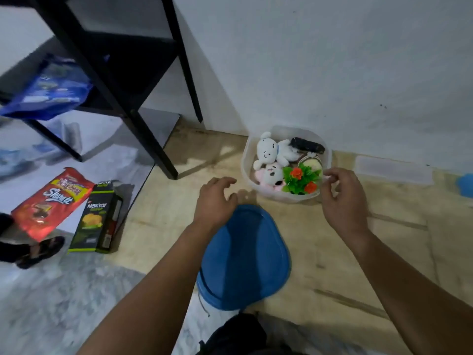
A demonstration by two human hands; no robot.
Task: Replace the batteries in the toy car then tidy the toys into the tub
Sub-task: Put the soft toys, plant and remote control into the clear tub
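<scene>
Floor against a wall: tub (246, 160) holds toys, lid (245, 254) off below both hands. Left hand (213, 201) hovers loose; right hand (341, 194) seemingly pinches the rim (blurred), likely steadying it.

Dim indoor light, soft shadows, blurred left edge, wide-angle bending.

Home room, floor level: plain white wall (332, 60), tiled floor (320, 239), black shelf frame (107, 80), snack packs (51, 201) lying about, plush toys (271, 152) in a clear tub (247, 160)
</scene>
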